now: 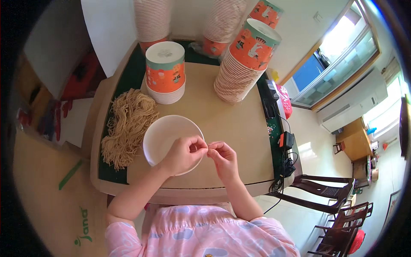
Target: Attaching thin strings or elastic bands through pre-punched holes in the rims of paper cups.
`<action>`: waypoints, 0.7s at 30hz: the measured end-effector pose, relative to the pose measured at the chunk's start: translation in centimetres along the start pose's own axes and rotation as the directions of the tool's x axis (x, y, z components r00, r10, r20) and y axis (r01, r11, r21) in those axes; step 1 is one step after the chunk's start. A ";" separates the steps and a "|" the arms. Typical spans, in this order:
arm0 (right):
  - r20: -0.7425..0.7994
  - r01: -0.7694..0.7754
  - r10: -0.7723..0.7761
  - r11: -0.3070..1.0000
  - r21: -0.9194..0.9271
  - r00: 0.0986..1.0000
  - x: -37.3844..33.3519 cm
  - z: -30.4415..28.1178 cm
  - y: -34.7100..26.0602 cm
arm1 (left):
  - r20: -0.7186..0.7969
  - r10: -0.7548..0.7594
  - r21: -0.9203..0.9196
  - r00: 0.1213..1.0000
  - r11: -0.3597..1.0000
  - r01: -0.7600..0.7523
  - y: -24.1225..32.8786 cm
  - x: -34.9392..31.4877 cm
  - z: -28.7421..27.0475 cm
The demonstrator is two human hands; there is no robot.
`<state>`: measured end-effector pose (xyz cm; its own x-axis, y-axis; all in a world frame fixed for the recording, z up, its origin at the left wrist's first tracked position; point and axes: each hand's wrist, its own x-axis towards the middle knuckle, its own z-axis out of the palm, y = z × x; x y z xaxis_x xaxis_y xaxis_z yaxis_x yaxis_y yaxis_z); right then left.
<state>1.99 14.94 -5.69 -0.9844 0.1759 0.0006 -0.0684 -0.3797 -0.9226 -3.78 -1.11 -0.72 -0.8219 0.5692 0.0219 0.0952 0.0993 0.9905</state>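
Head view: left hand and right hand meet, each grip pinched shut, over the bowl rim.

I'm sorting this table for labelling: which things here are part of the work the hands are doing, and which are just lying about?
In use:
left hand and right hand, fingertips pinched together
white bowl under the left hand
pile of dry noodles beside the bowl
stacks of paper cups

Lying about:
black power adapter and cables
pink box
dark wooden chairs
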 end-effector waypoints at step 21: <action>0.008 0.001 -0.002 0.998 0.065 1.000 -0.7 0.4 0.0 | 0.199 0.488 0.755 0.850 0.477 -0.450 0.6 -2.1 0.1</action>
<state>2.63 14.42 -5.54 -0.9856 0.1693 0.0056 -0.0802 -0.4376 -0.8956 -1.95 -2.12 -0.23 -0.5405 0.6947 0.4747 0.8394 0.4070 0.3601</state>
